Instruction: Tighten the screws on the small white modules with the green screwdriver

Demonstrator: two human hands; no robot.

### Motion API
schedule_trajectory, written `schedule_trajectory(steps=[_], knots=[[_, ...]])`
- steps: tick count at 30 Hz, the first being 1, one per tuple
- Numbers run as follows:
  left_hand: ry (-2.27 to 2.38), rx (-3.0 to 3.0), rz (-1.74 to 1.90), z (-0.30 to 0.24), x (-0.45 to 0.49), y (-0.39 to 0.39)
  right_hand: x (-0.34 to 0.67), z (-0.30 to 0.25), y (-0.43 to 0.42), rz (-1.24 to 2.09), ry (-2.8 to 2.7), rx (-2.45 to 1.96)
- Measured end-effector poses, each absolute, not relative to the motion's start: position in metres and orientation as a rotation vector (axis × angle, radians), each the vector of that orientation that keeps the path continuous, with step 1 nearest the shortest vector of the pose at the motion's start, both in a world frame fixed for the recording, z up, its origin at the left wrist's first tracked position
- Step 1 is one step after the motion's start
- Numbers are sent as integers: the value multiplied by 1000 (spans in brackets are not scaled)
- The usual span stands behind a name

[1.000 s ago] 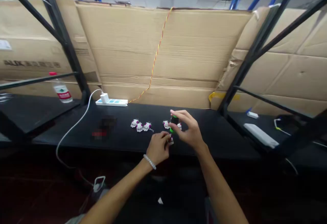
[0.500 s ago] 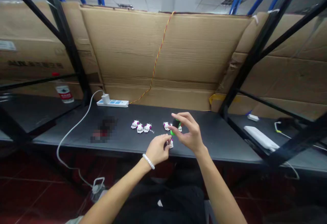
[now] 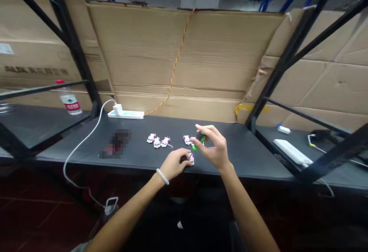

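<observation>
My right hand point(image 3: 215, 148) pinches the handle of a black and green screwdriver point(image 3: 202, 138) between thumb and fingers. Its shaft slants down and left toward a small white and purple part point(image 3: 192, 160) near the table's front edge. My left hand point(image 3: 174, 163), with a white bead bracelet at the wrist, has its fingers closed on that part's left side. Three similar white and purple pieces point(image 3: 156, 142) lie together left of my hands. More such pieces point(image 3: 186, 139) sit just behind the screwdriver, partly hidden by my right hand.
On the black table point(image 3: 235, 137), a white power strip point(image 3: 129, 114) with a plugged-in charger stands at the back left, its white cable point(image 3: 83, 141) running off the front edge. A blurred dark and red patch point(image 3: 117, 144) lies left. Black metal posts point(image 3: 270, 79) flank both sides; cardboard point(image 3: 143, 53) closes the back.
The screwdriver has gone from nearly upright to more tilted, its top toward the right. My left hand has moved slightly left and down, showing more of the white part. The view has shifted a little.
</observation>
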State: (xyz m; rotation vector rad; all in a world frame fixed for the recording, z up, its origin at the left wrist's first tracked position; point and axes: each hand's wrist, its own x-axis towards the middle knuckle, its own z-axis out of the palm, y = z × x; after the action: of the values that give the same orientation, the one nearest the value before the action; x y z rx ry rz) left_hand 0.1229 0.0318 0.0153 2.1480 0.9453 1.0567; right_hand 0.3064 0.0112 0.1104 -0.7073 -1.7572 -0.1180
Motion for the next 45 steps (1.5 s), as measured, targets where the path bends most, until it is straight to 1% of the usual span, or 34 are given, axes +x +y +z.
schedule_trajectory(steps=[17,37,41,45], knots=[[926,2262,1041,17,119,27,313,106,8,-107,-1680,-736],[916,2250,1020,21,119,24,314,108,9,-93,-1697,-742],[914,2297,1021,19,119,23,315,109,9,-39,-1765,-723],[914,2369,1046,17,121,21,315,112,8,178,-1879,-665]])
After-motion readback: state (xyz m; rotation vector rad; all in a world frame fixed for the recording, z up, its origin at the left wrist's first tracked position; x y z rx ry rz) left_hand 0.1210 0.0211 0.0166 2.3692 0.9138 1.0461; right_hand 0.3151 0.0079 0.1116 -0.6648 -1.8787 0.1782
